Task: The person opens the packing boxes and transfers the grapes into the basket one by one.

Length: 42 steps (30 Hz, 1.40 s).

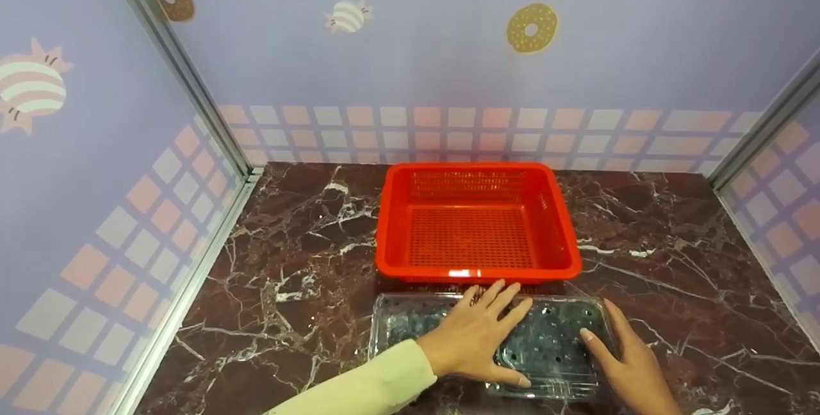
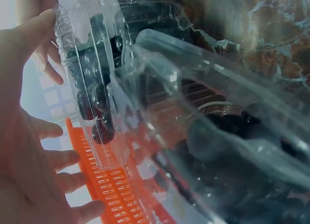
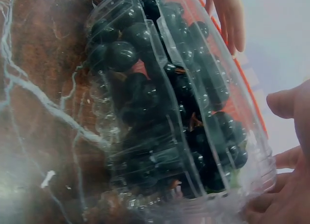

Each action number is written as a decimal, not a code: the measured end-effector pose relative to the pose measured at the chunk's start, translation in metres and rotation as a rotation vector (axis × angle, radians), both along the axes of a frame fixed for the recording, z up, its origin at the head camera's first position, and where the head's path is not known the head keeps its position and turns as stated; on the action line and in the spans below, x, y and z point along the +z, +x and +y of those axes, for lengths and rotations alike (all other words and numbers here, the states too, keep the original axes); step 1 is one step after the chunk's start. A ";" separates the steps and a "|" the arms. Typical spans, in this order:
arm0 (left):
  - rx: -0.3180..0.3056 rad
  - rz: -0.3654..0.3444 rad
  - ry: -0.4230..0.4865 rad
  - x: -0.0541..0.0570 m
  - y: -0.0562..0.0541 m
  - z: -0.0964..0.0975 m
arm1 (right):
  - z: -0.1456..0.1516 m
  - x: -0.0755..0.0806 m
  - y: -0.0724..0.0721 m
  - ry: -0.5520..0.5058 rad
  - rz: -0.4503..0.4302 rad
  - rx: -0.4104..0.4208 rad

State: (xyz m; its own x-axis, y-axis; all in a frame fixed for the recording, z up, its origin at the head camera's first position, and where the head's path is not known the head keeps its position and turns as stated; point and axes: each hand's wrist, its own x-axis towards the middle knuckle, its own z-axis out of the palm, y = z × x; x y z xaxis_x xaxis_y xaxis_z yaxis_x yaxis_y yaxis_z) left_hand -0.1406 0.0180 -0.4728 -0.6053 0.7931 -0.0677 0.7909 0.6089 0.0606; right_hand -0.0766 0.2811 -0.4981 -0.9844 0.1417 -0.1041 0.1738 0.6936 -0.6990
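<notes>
Some fruit (image 3: 122,56) in clr box (image 1: 551,344), long axis L-R

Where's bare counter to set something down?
Bare: marble counter left of the red basket, out to the left wall; also right of it, out to the right wall. The basket's inside is bare too. Crowded: front centre, with plastic-packed dark grapes close to the basket's front, left hand over them, right hand at their right end.

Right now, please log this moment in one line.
left hand: over clear packaging; right hand: at its right end; red basket: behind
</notes>
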 end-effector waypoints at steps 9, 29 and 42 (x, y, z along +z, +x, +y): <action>-0.023 0.034 -0.030 -0.003 0.002 0.002 | 0.003 -0.006 0.005 -0.038 -0.102 -0.055; -0.054 -0.006 -0.027 -0.007 0.002 0.007 | 0.005 -0.009 0.011 -0.203 -0.160 -0.129; -0.067 -0.088 -0.022 0.003 -0.002 0.009 | 0.012 -0.004 0.011 -0.288 -0.133 -0.100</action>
